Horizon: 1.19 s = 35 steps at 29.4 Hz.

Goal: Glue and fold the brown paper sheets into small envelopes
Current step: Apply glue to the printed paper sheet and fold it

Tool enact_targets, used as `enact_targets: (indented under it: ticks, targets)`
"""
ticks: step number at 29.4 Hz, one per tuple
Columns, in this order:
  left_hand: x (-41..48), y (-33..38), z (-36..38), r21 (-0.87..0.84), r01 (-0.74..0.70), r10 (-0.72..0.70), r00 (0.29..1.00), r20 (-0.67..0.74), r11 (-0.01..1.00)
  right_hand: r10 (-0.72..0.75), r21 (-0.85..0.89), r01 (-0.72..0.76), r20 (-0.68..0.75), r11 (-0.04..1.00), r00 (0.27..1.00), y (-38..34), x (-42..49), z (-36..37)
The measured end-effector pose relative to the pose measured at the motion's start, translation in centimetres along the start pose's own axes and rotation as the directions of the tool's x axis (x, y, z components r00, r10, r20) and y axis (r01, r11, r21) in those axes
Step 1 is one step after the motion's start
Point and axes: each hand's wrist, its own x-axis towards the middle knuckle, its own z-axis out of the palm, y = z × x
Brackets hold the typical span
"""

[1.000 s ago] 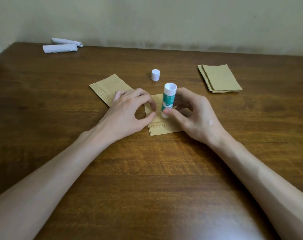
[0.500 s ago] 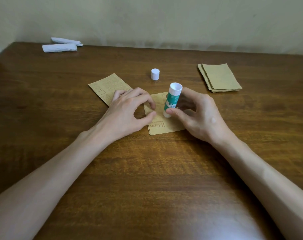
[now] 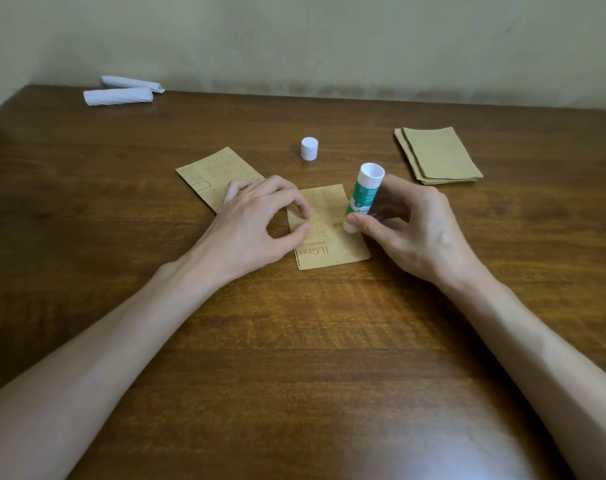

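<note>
1. Brown printed paper sheet (image 3: pixel 329 237), folded small, lies flat near the middle of the dark wooden table (image 3: pixel 294 358). Its print is upside down from this side.
2. Left hand (image 3: pixel 260 226) rests over the sheet's left edge. Thumb and forefinger are curled into a ring, their tips close together on that edge. Cannot tell whether they pinch it or only press it down. The other fingers are bent and lie side by side on the table.
3. Right hand (image 3: pixel 415 230) holds a green-and-white glue stick (image 3: pixel 362 195), pinched between the thumb on the near side and the fingers behind.
4. The stick leans with its top to the right. Its lower end touches the sheet close to the right edge.
5. Small white ribbed cap (image 3: pixel 309 148) stands upright on the table, beyond the sheet and apart from it.
6. A second brown printed sheet (image 3: pixel 215 178) lies flat to the far left, its near corner under the left hand.
7. A stack of plain brown sheets (image 3: pixel 440 157) sits on the far right, well apart from the hands.
8. Two white paper rolls (image 3: pixel 118 96) lie at the far left edge by the wall.
</note>
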Motion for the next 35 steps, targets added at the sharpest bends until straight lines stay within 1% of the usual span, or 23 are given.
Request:
enact_targets:
  ticks: [4, 7, 9, 11, 13, 17, 21, 23, 25, 29, 32, 35]
  targets:
    - [0.0, 0.0, 0.0, -0.004, 0.000, 0.000, 1.000, -0.001, 1.000, 0.017, -0.018, -0.017, 0.004, 1.000, 1.000, 0.1, 0.0, -0.4]
    - [0.0, 0.0, 0.0, -0.005, 0.000, -0.001, 1.000, -0.002, 1.000, 0.028, 0.013, -0.028, 0.004, 1.000, 1.000, 0.3, 0.0, -0.5]
    - [0.0, 0.1, 0.0, -0.002, 0.001, -0.001, 1.000, 0.003, 1.000, 0.050, 0.099, -0.045, -0.055, 0.994, 0.997, 0.4, -0.1, -0.6]
    - [0.1, 0.1, 0.0, -0.003, 0.003, -0.003, 1.000, 0.003, 1.000, 0.069, 0.217, -0.033, -0.160, 0.976, 0.985, 0.3, -0.2, -0.8]
    - [0.2, 0.0, 0.1, -0.008, 0.004, -0.004, 1.000, 0.002, 1.000, 0.058, 0.270, -0.003, -0.196, 0.963, 0.979, 0.2, -0.1, -0.7]
    - [0.8, 0.2, 0.2, 0.003, 0.005, -0.005, 1.000, 0.000, 1.000, -0.022, 0.243, 0.037, -0.067, 0.969, 0.998, -0.1, 0.1, 0.4]
    - [1.1, 0.3, 0.3, 0.004, 0.002, -0.002, 1.000, -0.002, 1.000, -0.029, 0.191, 0.020, 0.048, 0.981, 0.998, 0.0, 0.7, 1.1]
    - [1.2, 0.2, 0.3, 0.012, 0.000, 0.000, 1.000, 0.000, 1.000, -0.044, 0.118, 0.037, 0.055, 0.992, 0.998, -0.1, 1.0, 1.3]
    - [1.2, 0.1, 0.4, 0.020, -0.004, 0.004, 1.000, -0.002, 1.000, -0.050, 0.066, 0.047, 0.031, 0.997, 0.998, -0.3, 1.2, 1.4]
    - [1.1, 0.1, 0.4, 0.028, -0.009, 0.009, 1.000, -0.006, 1.000, -0.029, 0.092, 0.029, -0.007, 0.995, 1.000, -0.3, 1.2, 1.6]
    - [1.1, 0.2, 0.4, 0.029, -0.009, 0.009, 1.000, -0.011, 1.000, -0.023, 0.107, 0.019, 0.035, 0.994, 0.999, -0.1, 1.1, 1.4]
    - [1.0, 0.3, 0.3, 0.024, -0.003, 0.003, 1.000, -0.008, 1.000, -0.021, 0.050, 0.016, 0.098, 0.999, 0.995, -0.3, 0.9, 1.0]
